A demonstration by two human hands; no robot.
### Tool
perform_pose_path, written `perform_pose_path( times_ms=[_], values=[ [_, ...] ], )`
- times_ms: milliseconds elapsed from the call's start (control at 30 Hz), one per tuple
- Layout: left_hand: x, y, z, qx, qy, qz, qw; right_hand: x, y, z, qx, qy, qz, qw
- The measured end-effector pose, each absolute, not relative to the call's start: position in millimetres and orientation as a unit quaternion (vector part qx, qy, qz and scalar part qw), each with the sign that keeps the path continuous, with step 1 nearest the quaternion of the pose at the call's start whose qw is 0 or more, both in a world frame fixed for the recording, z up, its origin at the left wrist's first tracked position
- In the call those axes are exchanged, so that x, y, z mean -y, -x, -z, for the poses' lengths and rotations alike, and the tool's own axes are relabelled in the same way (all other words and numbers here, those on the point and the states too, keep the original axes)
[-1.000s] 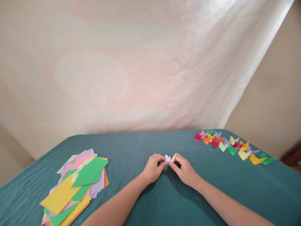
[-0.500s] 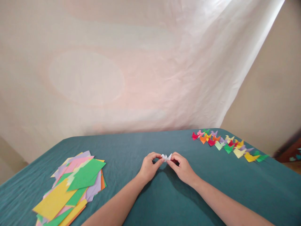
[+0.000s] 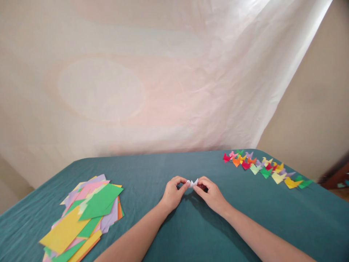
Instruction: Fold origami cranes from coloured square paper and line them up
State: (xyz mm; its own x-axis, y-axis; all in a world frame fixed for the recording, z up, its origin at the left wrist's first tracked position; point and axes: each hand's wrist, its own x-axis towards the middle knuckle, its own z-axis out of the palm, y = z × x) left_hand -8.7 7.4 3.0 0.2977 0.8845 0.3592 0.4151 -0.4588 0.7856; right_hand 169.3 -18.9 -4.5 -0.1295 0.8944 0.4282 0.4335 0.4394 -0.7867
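Observation:
A small white folded paper figure [image 3: 192, 182] is pinched between both my hands above the teal tablecloth [image 3: 174, 233]. My left hand [image 3: 173, 193] grips its left end with thumb and fingers closed. My right hand [image 3: 209, 194] pinches its right end the same way. Both forearms reach in from the bottom edge. Most of the figure is hidden behind my fingertips.
A loose stack of coloured paper sheets [image 3: 84, 214] lies at the left of the table. A row of several small folded paper figures [image 3: 261, 168] in mixed colours runs along the right rear edge. A pale cloth backdrop [image 3: 152, 76] hangs behind the table.
Both hands have stayed together on the white figure, shifting very slightly toward the left. The camera view moved a little.

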Motion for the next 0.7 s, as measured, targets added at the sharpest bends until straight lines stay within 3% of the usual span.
perform_pose_path(
  times_ms=[233, 700],
  values=[
    [-7, 9, -3, -0.444, -0.756, -0.389, 0.285, 22, -169, 2, 0.69, 0.475, -0.246, 0.488],
    [-7, 8, 1, -0.418, -0.812, -0.33, 0.241, 15, -168, 13, 0.749, 0.488, -0.197, 0.403]
  ],
)
